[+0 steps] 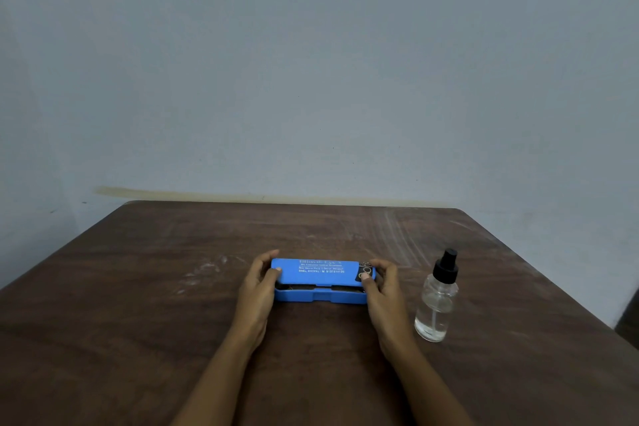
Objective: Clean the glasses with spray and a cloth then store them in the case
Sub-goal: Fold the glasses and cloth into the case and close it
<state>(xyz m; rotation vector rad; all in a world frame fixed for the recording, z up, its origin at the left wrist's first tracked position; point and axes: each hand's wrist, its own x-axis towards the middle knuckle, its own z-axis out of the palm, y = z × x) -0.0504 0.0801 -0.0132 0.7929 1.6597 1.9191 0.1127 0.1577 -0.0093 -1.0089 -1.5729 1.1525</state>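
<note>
Forearms reach forward, near parallel. Left hand (257, 287) and right hand (382, 290) curl round opposite ends of the case (318, 271), thumbs on lid.

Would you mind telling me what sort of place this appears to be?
Probably a plain indoor room: a brown wooden table against a bare grey-blue wall, with a blue glasses case and spray bottle.

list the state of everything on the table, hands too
case: lying flat on the table, lid ajar, with a narrow gap above the base
left hand: grips the case's left end, fingers curled round it
right hand: grips the case's right end, thumb on the lid
spray bottle: upright, right of the case and apart from it, holds clear liquid, untouched
</note>
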